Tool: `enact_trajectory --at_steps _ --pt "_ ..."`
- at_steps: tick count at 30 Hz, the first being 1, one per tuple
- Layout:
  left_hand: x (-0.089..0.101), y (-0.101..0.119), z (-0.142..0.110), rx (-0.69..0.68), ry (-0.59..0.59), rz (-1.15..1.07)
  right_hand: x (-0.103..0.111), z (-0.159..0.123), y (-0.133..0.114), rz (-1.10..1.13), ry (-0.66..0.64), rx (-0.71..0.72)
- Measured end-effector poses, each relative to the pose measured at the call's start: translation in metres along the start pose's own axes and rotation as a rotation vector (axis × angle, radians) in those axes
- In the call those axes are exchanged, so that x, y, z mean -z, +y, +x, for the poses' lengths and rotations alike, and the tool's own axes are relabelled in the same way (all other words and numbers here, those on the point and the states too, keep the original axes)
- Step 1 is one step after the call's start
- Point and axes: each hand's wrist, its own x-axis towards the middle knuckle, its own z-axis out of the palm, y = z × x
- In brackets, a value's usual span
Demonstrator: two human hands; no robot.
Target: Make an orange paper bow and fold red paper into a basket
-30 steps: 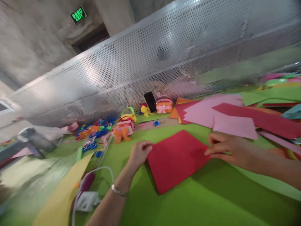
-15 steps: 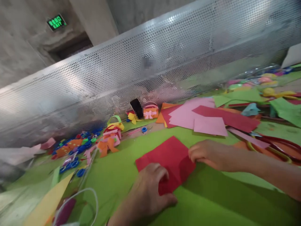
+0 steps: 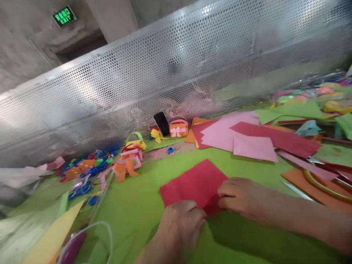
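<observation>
L hnd (image 3: 183,223), R hnd (image 3: 235,194) (curled)

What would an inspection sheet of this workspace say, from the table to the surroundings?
Surface: green tabletop, covered with craft materials toward its far side and edges.
Job's things: red sheet, uneven, with its far corner uncovered.
Clutter: pink sheets, small orange bag with a pink bow, smartphone leaning by it, blue-handled scissors; a pointed metal blade lies near the right forearm.
Hands: right hand pinches the sheet's right edge; left hand is at its near edge, fingertips hidden.
Cables: white cable loops at lower left.
Surroundings: perforated metal screen behind; lit exit sign beyond.
</observation>
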Motion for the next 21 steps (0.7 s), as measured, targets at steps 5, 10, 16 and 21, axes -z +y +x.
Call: enact_trajectory --at_steps 5,10,16,21 --pt "0.004 -0.006 0.005 0.141 -0.055 -0.08 -0.003 0.006 0.006 0.072 0.025 -0.175" --pt "0.008 -0.001 0.0 0.282 -0.014 -0.123 -0.005 0.006 0.015 0.074 -0.001 -0.224" --pt "0.008 0.001 -0.003 0.332 -0.026 -0.117 -0.011 0.002 0.018 0.136 -0.015 -0.285" --pt "0.008 0.001 -0.004 0.424 -0.03 -0.124 -0.008 0.005 0.013 0.21 -0.004 -0.403"
